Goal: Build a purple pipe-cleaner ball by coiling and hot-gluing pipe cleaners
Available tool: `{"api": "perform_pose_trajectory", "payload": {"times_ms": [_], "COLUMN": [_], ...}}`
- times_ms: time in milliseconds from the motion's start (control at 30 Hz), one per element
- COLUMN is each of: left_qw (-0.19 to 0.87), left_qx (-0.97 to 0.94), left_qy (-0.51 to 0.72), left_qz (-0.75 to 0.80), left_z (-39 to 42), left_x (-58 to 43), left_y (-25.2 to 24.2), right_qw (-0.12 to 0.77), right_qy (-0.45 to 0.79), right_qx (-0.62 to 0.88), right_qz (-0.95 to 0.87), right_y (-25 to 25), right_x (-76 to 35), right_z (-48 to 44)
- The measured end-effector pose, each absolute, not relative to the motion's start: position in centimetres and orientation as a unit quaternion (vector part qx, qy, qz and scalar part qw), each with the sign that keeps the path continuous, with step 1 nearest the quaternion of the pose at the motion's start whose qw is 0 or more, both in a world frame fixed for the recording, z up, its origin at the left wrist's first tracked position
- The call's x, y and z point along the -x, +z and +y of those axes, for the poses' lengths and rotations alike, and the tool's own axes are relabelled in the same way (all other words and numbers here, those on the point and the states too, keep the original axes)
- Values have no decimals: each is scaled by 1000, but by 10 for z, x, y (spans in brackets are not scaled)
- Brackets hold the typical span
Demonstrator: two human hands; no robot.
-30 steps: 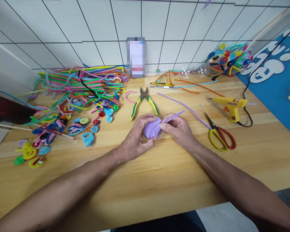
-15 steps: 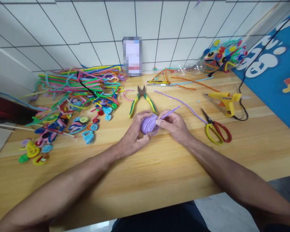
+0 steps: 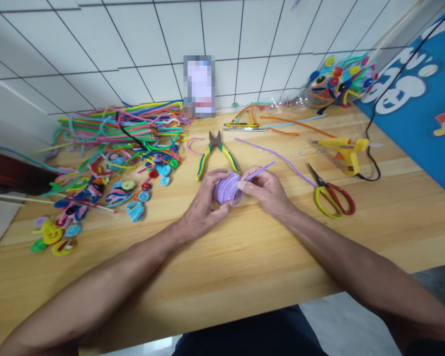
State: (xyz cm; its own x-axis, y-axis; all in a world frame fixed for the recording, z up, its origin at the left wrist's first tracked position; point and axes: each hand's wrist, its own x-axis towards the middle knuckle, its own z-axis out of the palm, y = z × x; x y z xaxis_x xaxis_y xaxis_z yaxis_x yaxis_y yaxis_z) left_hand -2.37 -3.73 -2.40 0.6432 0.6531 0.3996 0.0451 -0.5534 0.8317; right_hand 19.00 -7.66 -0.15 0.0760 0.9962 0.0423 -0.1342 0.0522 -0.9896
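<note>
Between my hands is a rounded coil of purple pipe cleaner [image 3: 228, 189], wound in close rings. My left hand [image 3: 206, 205] is wrapped round its left side, fingers behind and thumb at the front. With thumb and forefinger, my right hand [image 3: 264, 190] pinches the loose purple pipe cleaner end [image 3: 262, 169] against the coil's right edge; the end sticks out up and to the right. Just beyond the coil lie pliers [image 3: 215, 151] with green and yellow handles, jaws pointing away. Another purple pipe cleaner [image 3: 282, 157] stretches from behind the hands toward the scissors [image 3: 328, 193].
Bundled pipe cleaners [image 3: 126, 128] and small coiled pieces [image 3: 135, 210] cover the table's left side. A phone [image 3: 200, 86] leans on the tiled wall. At the right are a yellow glue gun [image 3: 346, 151] with a black cord and a decorated plastic bottle [image 3: 341, 84].
The camera view has shifted slightly. Both hands keep the same hold on the purple coil, with almost no movement of the fingers.
</note>
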Motion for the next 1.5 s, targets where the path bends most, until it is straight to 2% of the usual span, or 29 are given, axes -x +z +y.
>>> {"api": "perform_pose_trajectory", "payload": {"times_ms": [200, 400, 533, 633, 833, 1000, 1500], "left_qw": [387, 311, 307, 332, 467, 554, 531], "left_qx": [-821, -848, -849, -839, -785, -715, -695], "left_qy": [368, 379, 379, 376, 323, 325, 399], "left_qz": [201, 201, 204, 209, 248, 277, 274], "left_z": [-36, -32, -30, -32, -42, -40, -37], "left_x": [24, 22, 21, 23, 28, 24, 16], "left_y": [-23, -18, -19, -17, -4, -3, -17], "right_qw": [556, 550, 546, 542, 537, 529, 541], "right_qy": [500, 503, 504, 497, 494, 490, 523], "right_qx": [478, 471, 472, 472, 472, 470, 454], "right_qz": [-461, -472, -474, -486, -495, -510, -477], "right_y": [-1, 1, 1, 0, -1, -1, 3], "right_x": [-191, -193, -193, -193, -193, -191, -191], "right_z": [-77, -75, -75, -76, -77, -78, -77]}}
